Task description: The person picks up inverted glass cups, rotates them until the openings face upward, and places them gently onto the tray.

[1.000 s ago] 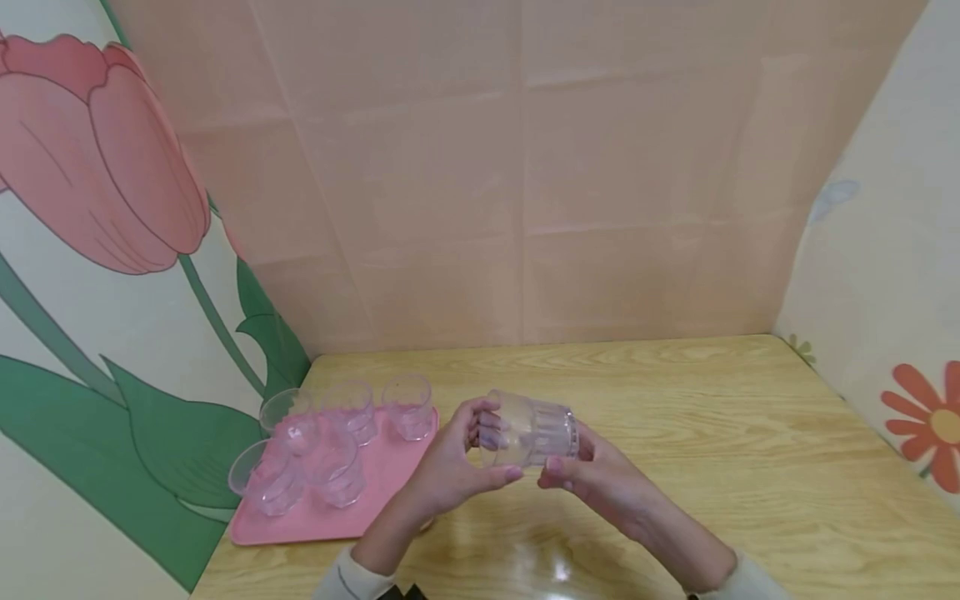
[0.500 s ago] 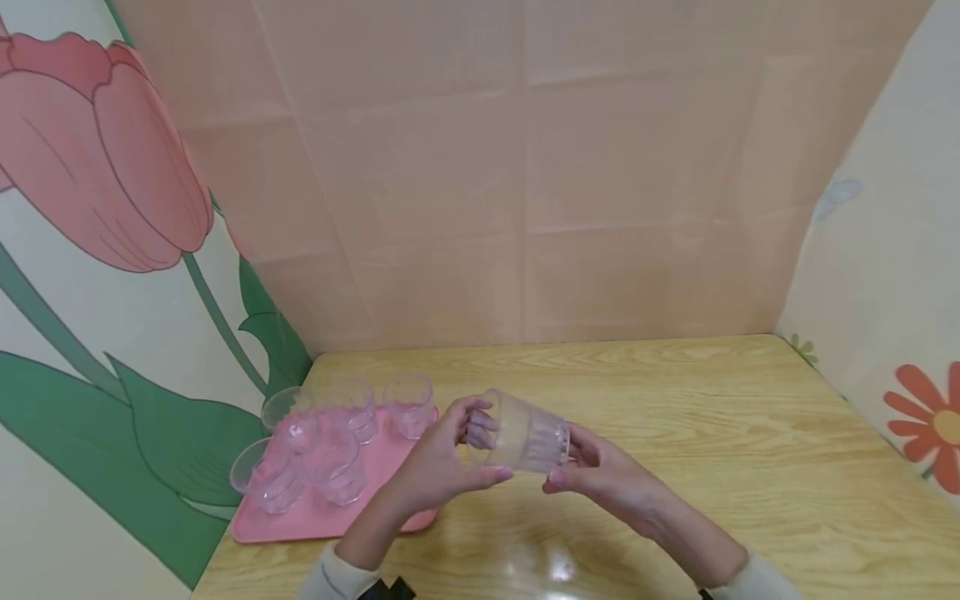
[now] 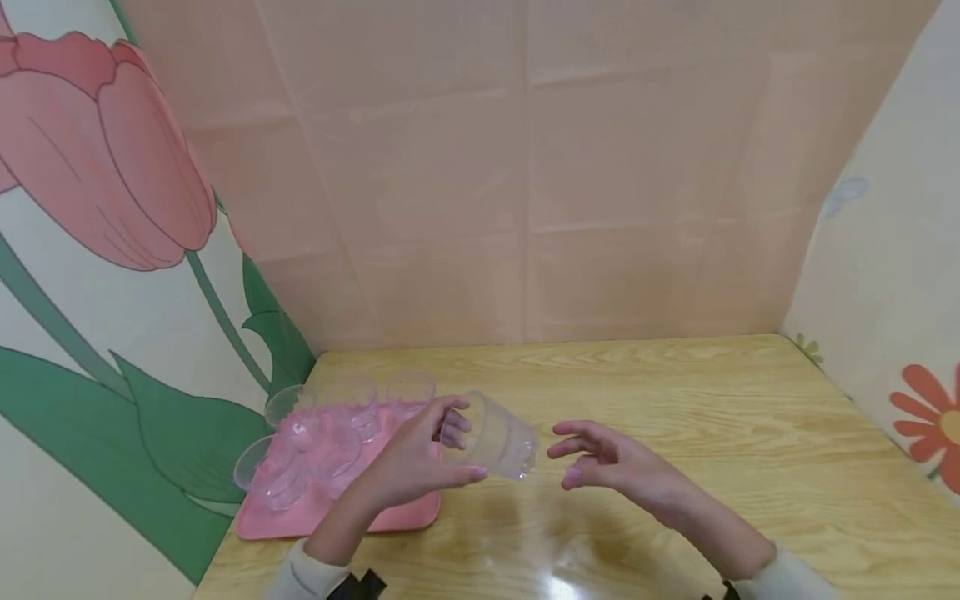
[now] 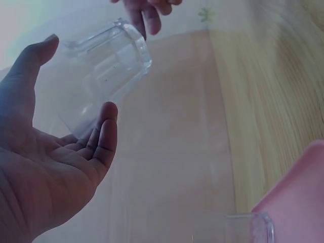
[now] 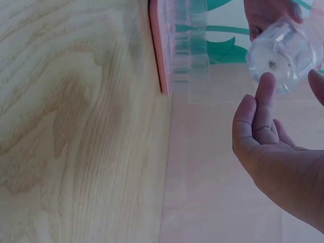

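A clear plastic cup [image 3: 495, 439] is held tilted above the table, its base pointing right and down. My left hand [image 3: 416, 454] grips it near the rim, thumb on the near side and fingers curled behind. In the left wrist view the ribbed lower part of the cup [image 4: 114, 63] sticks out past the fingers. To the right, apart from the cup's base, my right hand [image 3: 626, 467] hovers with loosely bent fingers and holds nothing. On the pink tray [image 3: 405, 517] at the left stand several more clear cups [image 3: 281, 479], partly behind my left hand.
The wood-grain table [image 3: 712, 417] runs back to a peach cloth backdrop [image 3: 600, 208]. A wall with a painted tulip [image 3: 112, 167] borders the left side, and one with an orange flower [image 3: 937, 417] borders the right.
My right hand has let go of the cup's base and drawn away to the right. My left hand has carried the cup left toward the tray, its base tipping further down.
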Demonstrator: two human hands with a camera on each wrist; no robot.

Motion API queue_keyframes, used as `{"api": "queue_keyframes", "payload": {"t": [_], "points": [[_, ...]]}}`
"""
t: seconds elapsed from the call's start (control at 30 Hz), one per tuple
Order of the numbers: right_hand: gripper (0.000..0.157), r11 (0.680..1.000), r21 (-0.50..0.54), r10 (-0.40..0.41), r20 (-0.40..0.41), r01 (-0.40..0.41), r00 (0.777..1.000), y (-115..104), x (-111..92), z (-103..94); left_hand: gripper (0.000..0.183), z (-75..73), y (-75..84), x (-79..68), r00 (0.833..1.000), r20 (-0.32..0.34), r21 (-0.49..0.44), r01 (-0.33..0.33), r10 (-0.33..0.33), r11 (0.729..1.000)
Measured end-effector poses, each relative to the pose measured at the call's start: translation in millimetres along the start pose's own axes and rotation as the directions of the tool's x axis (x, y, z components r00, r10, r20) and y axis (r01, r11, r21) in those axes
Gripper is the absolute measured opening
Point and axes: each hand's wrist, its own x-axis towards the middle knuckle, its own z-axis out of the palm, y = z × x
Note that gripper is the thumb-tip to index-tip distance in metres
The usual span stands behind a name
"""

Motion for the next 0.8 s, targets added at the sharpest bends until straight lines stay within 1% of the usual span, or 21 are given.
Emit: {"api": "queue_keyframes", "payload": {"t": [0.07,0.27,0.5,0.7,0.8], "points": [[0.059,1.000,-0.011,0.005,0.001,-0.005,1.000,0,0,-1.1,0.083,-2.7,-0.2,-1.9,1.000,0.003,0.013,0.007,-0.007,1.000],[0.056,0.999,-0.025,-0.028,0.026,0.028,0.999,1,5,1.8,0.085,-9.1,-5.8,-6.0,1.000,-0.006,0.052,0.024,-0.023,0.998],[0.058,0.999,-0.032,-0.022,0.037,0.023,0.999,0,18,11.3,0.088,-16.9,-15.9,-12.4,0.999,-0.013,0.079,0.049,-0.048,0.996],[0.057,0.998,-0.047,-0.026,0.044,0.028,0.999,0,32,20.0,0.089,-24.7,-23.5,-18.2,0.999,-0.021,0.088,0.038,-0.037,0.995],[0.056,0.999,-0.046,-0.011,0.044,0.013,0.999,1,40,25.7,0.091,-28.7,-27.1,-20.9,0.999,-0.018,0.089,0.044,-0.043,0.995]]}}
